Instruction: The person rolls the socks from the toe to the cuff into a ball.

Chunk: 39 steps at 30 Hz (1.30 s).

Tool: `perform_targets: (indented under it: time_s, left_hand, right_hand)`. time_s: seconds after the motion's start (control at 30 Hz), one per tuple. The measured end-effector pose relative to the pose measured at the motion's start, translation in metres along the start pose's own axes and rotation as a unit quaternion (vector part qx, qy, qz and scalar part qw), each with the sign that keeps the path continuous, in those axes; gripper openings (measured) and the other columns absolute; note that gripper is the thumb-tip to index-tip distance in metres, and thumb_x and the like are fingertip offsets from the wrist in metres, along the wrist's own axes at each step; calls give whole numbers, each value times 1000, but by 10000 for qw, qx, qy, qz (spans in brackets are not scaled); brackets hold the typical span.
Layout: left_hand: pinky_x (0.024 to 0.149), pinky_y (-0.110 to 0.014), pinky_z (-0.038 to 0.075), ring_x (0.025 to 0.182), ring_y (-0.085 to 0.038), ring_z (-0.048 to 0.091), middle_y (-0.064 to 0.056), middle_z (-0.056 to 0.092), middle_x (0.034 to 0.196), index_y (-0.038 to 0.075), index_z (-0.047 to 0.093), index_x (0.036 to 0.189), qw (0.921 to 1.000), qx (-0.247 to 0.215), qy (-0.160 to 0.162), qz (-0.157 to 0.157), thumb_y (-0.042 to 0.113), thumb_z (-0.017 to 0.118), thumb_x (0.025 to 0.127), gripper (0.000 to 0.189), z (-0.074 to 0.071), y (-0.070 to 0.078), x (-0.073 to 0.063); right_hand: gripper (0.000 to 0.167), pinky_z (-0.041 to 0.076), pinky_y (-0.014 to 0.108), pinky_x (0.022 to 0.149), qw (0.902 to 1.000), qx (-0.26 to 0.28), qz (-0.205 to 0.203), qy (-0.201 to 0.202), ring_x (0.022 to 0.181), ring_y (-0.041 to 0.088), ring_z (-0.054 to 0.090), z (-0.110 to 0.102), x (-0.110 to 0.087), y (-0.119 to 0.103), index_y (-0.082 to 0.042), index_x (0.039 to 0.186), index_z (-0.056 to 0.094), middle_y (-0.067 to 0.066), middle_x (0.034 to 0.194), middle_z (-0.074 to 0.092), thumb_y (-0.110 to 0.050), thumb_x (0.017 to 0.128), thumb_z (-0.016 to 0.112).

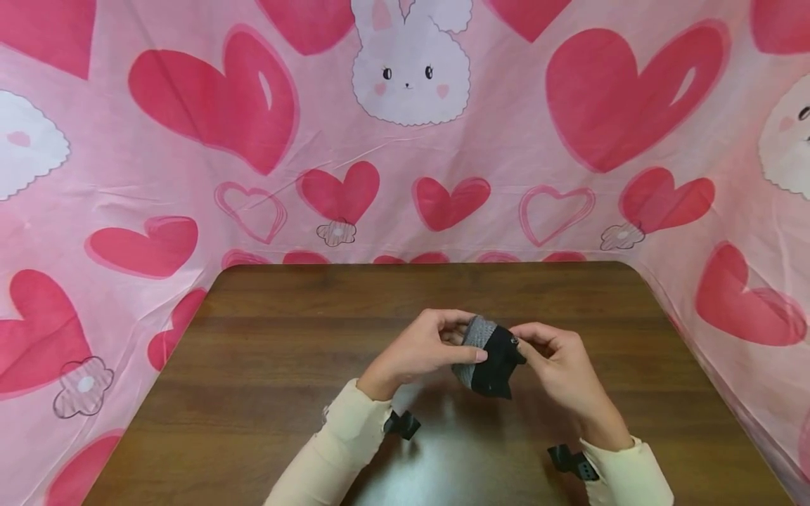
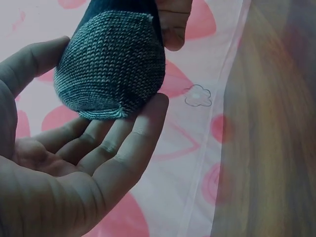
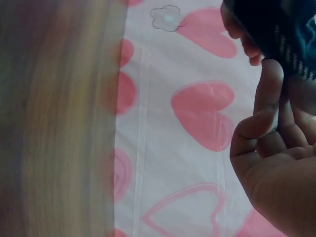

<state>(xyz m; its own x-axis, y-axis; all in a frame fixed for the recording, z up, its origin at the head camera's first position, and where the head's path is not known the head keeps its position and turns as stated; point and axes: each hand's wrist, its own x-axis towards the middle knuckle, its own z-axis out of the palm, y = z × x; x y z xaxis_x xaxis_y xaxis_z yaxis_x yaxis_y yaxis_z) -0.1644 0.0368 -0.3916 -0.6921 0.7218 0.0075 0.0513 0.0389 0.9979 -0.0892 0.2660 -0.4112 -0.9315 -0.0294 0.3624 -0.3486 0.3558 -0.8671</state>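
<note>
A folded sock (image 1: 496,362) is held between both hands above the table, with a grey knitted part on the left and a black part on the right. My left hand (image 1: 418,351) grips the grey end, its thumb across the near face and its fingers behind. In the left wrist view the rounded, ribbed grey part of the sock (image 2: 111,64) sits between thumb and fingertips. On the other side, my right hand (image 1: 563,365) pinches the black edge between thumb and index finger. The right wrist view shows only part of the dark fabric (image 3: 269,29) at its top right corner.
The brown wooden table (image 1: 285,365) has rounded far corners. Pink cloth (image 1: 392,151) printed with hearts and rabbits hangs behind it and along both sides. Black wrist straps (image 1: 401,425) stick out near the cream sleeves (image 1: 344,432).
</note>
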Motion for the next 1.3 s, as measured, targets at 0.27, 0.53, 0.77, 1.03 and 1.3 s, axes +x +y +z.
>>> perform_targets:
  time_s: [0.27,0.53,0.77,1.03,1.3]
  left_hand:
    - [72,-35,56,89,-20,62,-7,66,109,15,64,131,9971,143,-428,608,6,77,88,46,1,-3,-1]
    - [56,-35,54,80,-19,62,-7,63,107,17,65,119,9982,64,-101,586,5,77,87,36,5,-9,-3]
    - [70,-37,58,89,-22,62,-3,63,109,21,67,119,9949,508,435,760,12,81,85,38,5,-8,-6]
    - [72,-40,58,92,-26,63,-5,63,114,19,66,120,9946,209,688,754,12,81,85,39,3,-9,-6]
    - [69,-37,57,90,-24,63,-4,64,111,19,66,119,9938,288,745,773,11,82,84,39,3,-11,-5]
  right_hand:
    - [14,48,26,61,9995,-48,-244,202,73,17,57,5,-1,3,-5,101,66,5,87,62,5,99,56]
    - [15,53,23,64,9947,282,-479,859,70,20,60,10,-6,6,1,96,63,13,82,60,13,96,53]
    - [12,54,25,60,9945,262,-356,952,65,20,60,16,-15,8,3,102,67,10,85,63,10,94,61]
    - [16,35,28,45,9954,383,-438,763,54,12,43,22,-22,-3,-4,92,71,4,72,58,12,89,68]
    - [18,35,31,44,9970,283,-296,654,54,13,44,27,-19,-11,-9,86,68,3,70,55,8,90,69]
